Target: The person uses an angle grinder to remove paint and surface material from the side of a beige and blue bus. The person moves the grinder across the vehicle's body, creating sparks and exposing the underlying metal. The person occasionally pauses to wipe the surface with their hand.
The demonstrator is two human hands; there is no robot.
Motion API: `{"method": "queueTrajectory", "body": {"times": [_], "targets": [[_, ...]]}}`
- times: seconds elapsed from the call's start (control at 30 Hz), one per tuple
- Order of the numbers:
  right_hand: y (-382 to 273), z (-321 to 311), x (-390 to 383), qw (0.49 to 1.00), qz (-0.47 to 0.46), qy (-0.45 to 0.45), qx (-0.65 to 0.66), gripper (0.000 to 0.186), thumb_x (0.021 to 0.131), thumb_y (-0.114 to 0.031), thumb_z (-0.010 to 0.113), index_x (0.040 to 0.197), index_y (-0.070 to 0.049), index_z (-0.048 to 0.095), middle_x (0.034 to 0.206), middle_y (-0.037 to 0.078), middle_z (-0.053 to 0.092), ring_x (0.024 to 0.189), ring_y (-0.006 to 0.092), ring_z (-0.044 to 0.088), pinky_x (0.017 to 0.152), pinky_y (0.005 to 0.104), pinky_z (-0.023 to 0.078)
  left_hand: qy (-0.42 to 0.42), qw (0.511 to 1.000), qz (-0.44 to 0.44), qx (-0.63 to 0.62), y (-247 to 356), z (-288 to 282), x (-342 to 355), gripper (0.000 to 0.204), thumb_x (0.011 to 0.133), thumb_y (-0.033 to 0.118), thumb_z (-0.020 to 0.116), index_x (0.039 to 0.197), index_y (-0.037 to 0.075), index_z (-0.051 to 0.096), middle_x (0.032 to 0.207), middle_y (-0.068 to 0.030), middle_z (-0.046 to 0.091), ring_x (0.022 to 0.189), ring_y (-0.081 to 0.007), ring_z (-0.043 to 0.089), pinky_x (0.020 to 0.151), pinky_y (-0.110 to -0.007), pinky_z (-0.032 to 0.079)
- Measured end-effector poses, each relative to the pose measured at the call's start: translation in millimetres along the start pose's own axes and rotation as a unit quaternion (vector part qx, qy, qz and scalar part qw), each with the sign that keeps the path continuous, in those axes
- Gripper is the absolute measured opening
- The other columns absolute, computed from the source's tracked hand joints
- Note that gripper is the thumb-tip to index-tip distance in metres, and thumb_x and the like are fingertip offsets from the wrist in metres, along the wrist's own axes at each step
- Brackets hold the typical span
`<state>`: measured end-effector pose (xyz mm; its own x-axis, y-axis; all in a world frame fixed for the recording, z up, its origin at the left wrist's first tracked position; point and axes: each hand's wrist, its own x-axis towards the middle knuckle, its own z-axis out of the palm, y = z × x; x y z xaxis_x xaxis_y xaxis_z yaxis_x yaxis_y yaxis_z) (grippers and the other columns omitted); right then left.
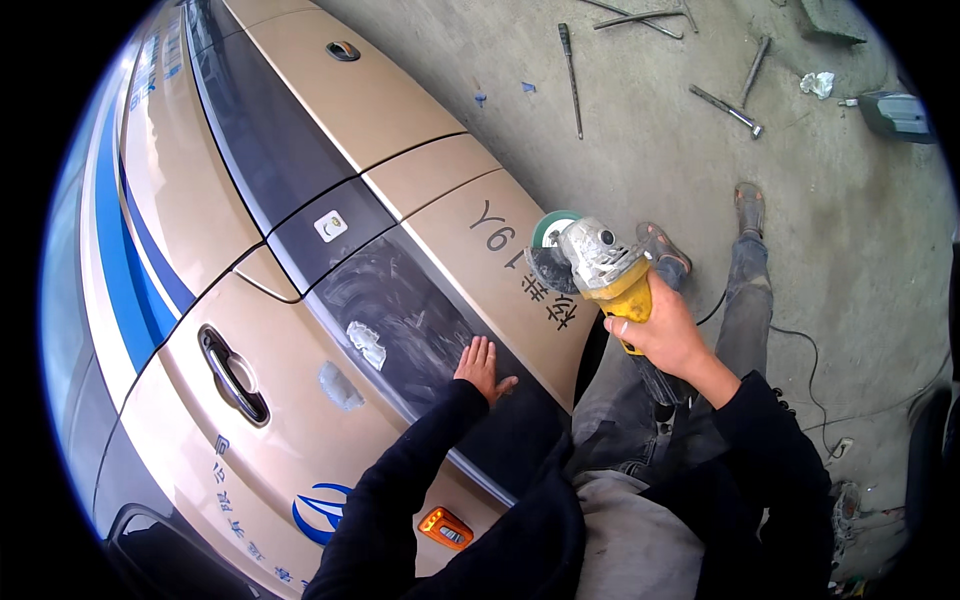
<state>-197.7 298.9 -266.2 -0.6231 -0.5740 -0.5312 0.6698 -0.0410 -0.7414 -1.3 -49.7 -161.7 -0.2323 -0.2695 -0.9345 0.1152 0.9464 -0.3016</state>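
Observation:
My right hand (pixel 662 330) is wrapped round the yellow body of an angle grinder (pixel 612 268), held out to the right of the vehicle. Its grey metal head points away from me, with a green-rimmed disc (pixel 556 229) and a dark guard at the far end. Flat on the dark grey side band of a beige van (pixel 440 190) lies my left hand (pixel 482 371), fingers stretched out, holding nothing. Pale scuff marks cover the band around it. A bare whitish patch (pixel 367 345) shows left of that hand, and a grey filler-like patch (pixel 341 386) sits lower on the beige panel.
A black door handle (pixel 233 375) and an orange side lamp (pixel 445 528) stand out from the van. Metal bars (pixel 571 80) and a hammer-like tool (pixel 728 110) lie on the concrete floor. A dark cable (pixel 815 370) runs across the floor by my legs.

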Motion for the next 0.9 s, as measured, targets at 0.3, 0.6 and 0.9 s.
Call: {"method": "queueTrajectory", "body": {"times": [0.3, 0.6, 0.9], "targets": [[45.6, 134.2, 39.2, 0.987, 0.077, -0.126, -0.068, 0.058, 0.080, -0.029, 0.078, 0.125, -0.001, 0.055, 0.107, 0.022, 0.070, 0.102, 0.0397, 0.068, 0.088, 0.0440, 0.053, 0.054, 0.396, 0.026, -0.916, 126.1, -53.2, -23.4, 0.067, 0.108, 0.036, 0.051, 0.156, -0.004, 0.028, 0.154, -0.0133, 0.041, 0.144, -0.0226, 0.038, 0.118, -0.035, 0.029], [91.2, 195.9, 64.2, 0.969, 0.111, -0.218, -0.036, 0.059, 0.079, -0.034, 0.078, 0.121, 0.002, 0.057, 0.112, 0.024, 0.068, 0.108, 0.0420, 0.065, 0.090, 0.0442, 0.052, 0.101, 0.271, -0.090, -0.953, 67.5, -53.6, 9.9, 0.054, 0.102, 0.027, 0.064, 0.146, 0.000, 0.045, 0.139, -0.0103, 0.057, 0.129, -0.0203, 0.054, 0.111, -0.036, 0.040], [120.3, 211.5, 82.5, 0.957, 0.117, -0.266, -0.003, 0.064, 0.077, -0.027, 0.077, 0.127, 0.005, 0.053, 0.112, 0.026, 0.067, 0.105, 0.0439, 0.065, 0.091, 0.0453, 0.052, 0.116, 0.277, -0.194, -0.934, 58.3, -49.2, 30.9, 0.052, 0.098, 0.022, 0.070, 0.140, -0.003, 0.051, 0.133, -0.0113, 0.062, 0.121, -0.0194, 0.059, 0.106, -0.034, 0.043]]}}
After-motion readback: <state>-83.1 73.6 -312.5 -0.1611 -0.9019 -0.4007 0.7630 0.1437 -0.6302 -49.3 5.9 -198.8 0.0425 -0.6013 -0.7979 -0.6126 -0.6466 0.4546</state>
